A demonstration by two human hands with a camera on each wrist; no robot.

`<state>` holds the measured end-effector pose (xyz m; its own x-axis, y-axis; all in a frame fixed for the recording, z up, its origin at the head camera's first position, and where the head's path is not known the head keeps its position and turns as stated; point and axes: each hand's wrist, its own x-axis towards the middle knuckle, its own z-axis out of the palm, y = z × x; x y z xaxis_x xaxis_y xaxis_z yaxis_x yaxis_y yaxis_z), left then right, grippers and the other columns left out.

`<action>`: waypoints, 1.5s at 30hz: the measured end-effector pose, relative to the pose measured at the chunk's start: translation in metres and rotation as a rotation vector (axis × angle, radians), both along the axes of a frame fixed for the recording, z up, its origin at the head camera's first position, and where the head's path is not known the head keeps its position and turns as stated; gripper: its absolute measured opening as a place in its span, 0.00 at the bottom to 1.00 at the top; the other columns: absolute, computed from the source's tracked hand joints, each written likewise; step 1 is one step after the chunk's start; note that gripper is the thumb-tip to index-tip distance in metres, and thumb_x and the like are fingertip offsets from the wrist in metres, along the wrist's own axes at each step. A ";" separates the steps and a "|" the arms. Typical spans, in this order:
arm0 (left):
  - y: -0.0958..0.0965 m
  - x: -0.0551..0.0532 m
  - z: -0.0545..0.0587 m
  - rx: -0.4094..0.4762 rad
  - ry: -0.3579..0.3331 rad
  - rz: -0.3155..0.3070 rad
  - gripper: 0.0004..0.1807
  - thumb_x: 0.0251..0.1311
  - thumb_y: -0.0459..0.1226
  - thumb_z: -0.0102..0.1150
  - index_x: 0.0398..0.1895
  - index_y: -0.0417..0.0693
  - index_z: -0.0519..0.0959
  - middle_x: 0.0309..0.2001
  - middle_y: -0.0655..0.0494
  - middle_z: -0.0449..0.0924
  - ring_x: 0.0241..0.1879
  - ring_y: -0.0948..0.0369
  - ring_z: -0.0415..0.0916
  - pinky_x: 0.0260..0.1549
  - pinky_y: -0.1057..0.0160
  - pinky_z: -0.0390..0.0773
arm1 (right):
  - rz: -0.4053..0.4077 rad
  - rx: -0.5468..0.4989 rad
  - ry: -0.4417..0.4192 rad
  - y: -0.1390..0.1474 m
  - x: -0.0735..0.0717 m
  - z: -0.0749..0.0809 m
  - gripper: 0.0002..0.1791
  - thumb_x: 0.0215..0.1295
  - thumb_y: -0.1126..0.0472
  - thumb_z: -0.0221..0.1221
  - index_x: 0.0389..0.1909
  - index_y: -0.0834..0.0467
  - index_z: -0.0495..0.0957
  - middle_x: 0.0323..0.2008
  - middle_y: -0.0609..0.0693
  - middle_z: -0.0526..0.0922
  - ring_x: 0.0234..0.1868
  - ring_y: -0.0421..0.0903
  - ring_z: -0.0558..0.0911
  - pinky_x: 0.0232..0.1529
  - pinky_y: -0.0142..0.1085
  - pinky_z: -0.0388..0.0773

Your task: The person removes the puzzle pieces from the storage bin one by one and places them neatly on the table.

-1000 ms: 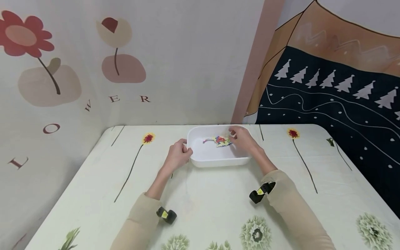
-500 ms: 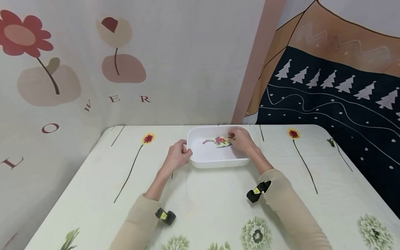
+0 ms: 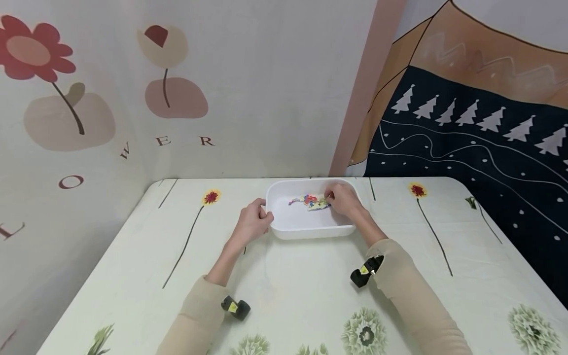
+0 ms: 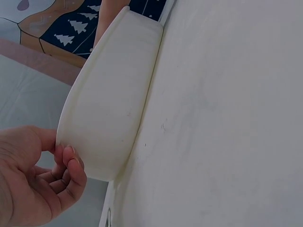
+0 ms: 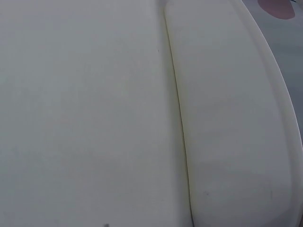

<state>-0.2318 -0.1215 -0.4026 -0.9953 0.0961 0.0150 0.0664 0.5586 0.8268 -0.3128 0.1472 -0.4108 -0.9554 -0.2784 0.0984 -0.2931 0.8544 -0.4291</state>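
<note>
A white plastic tray (image 3: 312,233) with raised walls stands at the table's far side. My left hand (image 3: 252,222) grips its left rim, thumb and finger at the edge; the left wrist view shows the hand (image 4: 40,177) with its other fingers curled outside the wall (image 4: 111,94). Inside the tray lies a small cluster of flat colourful pieces (image 3: 317,206), yellow, red and blue, with a thin pink-and-blue tail at the left. My right hand (image 3: 343,199) reaches over the tray's right side, curled fingertips pinching the cluster's right end, which they partly hide. The right wrist view shows only the tray's outer wall (image 5: 232,113) and tablecloth.
A pale tablecloth (image 3: 284,281) printed with flowers covers the table. Behind the far edge hang a flower-printed curtain (image 3: 266,98) and a dark cloth with tree prints (image 3: 479,148). Black wrist cameras (image 3: 235,306) sit on both sleeves.
The right hand has shifted slightly down at the tray's right side, and its forearm has moved a little left. The colourful pieces have changed arrangement slightly. The left hand stays at the rim.
</note>
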 end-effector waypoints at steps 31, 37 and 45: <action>0.002 0.001 -0.001 0.013 -0.004 0.012 0.24 0.68 0.32 0.55 0.64 0.31 0.69 0.22 0.52 0.74 0.20 0.60 0.75 0.21 0.66 0.71 | -0.021 -0.264 -0.124 0.003 0.006 0.009 0.02 0.69 0.68 0.61 0.37 0.64 0.79 0.31 0.54 0.80 0.32 0.46 0.77 0.34 0.34 0.73; 0.002 0.001 -0.001 0.025 0.001 0.017 0.24 0.67 0.32 0.56 0.65 0.31 0.69 0.23 0.52 0.74 0.21 0.60 0.76 0.22 0.67 0.73 | -0.045 -0.341 -0.140 0.007 0.011 0.017 0.05 0.70 0.67 0.60 0.41 0.66 0.79 0.32 0.57 0.82 0.32 0.50 0.83 0.35 0.32 0.76; -0.001 -0.001 -0.004 0.038 0.000 0.017 0.24 0.67 0.31 0.56 0.65 0.31 0.70 0.24 0.51 0.74 0.21 0.60 0.76 0.23 0.67 0.76 | -0.049 -0.434 -0.118 0.016 0.019 0.024 0.07 0.71 0.65 0.61 0.43 0.67 0.80 0.34 0.58 0.84 0.33 0.51 0.86 0.41 0.35 0.83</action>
<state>-0.2331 -0.1223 -0.4062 -0.9968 0.0783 0.0184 0.0572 0.5278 0.8475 -0.2942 0.1631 -0.3864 -0.9781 -0.1897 0.0853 -0.1842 0.5995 -0.7789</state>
